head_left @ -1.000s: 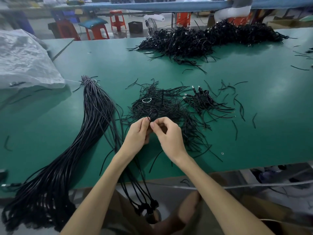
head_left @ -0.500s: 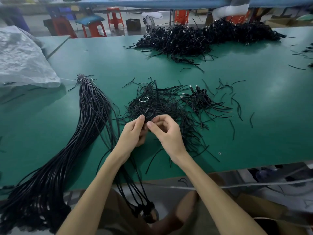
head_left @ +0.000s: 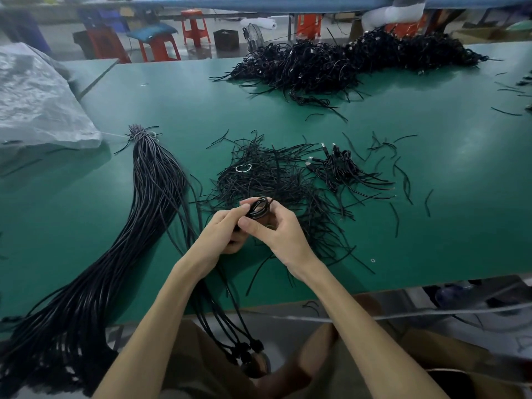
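Both hands meet over the green table (head_left: 431, 197) near its front edge. My left hand (head_left: 221, 231) and my right hand (head_left: 276, 228) together hold a small coil of black cable (head_left: 259, 208), fingers curled round it. Its loops stick up between my thumbs. Just behind my hands lies a loose heap of short black ties (head_left: 270, 180) with a small white ring (head_left: 243, 168) on it. A long bundle of black cables (head_left: 144, 214) runs from the table's middle left down over the front edge.
A few coiled cables with metal plugs (head_left: 339, 168) lie right of the heap. A large pile of coiled cables (head_left: 345, 64) sits at the far side. A grey plastic sack (head_left: 34, 102) lies far left. Stray ties (head_left: 403, 180) dot the right. Stools stand beyond the table.
The coil between my hands now shows as loops above my thumbs; before, only a thin strand was pinched there. My hands stay in the same spot.
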A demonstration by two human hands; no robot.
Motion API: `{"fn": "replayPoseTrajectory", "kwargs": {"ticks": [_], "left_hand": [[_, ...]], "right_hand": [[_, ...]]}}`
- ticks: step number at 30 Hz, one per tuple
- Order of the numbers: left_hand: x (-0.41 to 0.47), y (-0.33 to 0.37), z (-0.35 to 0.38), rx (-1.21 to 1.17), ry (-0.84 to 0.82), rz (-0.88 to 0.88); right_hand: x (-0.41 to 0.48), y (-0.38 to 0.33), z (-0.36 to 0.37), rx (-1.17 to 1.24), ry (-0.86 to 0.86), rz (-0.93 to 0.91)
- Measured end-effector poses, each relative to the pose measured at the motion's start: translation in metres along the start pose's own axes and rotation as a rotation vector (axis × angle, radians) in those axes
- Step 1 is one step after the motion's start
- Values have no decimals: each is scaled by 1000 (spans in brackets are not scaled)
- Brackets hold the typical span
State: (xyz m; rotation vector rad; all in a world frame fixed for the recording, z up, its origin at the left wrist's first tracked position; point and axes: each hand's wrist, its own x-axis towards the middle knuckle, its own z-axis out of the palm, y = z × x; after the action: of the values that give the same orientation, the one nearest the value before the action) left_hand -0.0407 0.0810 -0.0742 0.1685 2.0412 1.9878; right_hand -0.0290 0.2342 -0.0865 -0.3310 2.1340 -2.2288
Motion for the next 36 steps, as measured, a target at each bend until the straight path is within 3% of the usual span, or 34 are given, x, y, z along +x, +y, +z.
{"fn": "replayPoseTrajectory", "kwargs": {"ticks": [15, 25, 36], "left_hand": [[1, 1, 5, -21, 181, 20], [0, 0, 0, -38, 185, 25], [-2, 0, -2, -43, 182, 25]], "right_hand": [[0, 3, 1, -165, 120, -60], [-3, 1, 5, -184, 59, -84], [-6, 2, 10, -430, 14, -196]]}}
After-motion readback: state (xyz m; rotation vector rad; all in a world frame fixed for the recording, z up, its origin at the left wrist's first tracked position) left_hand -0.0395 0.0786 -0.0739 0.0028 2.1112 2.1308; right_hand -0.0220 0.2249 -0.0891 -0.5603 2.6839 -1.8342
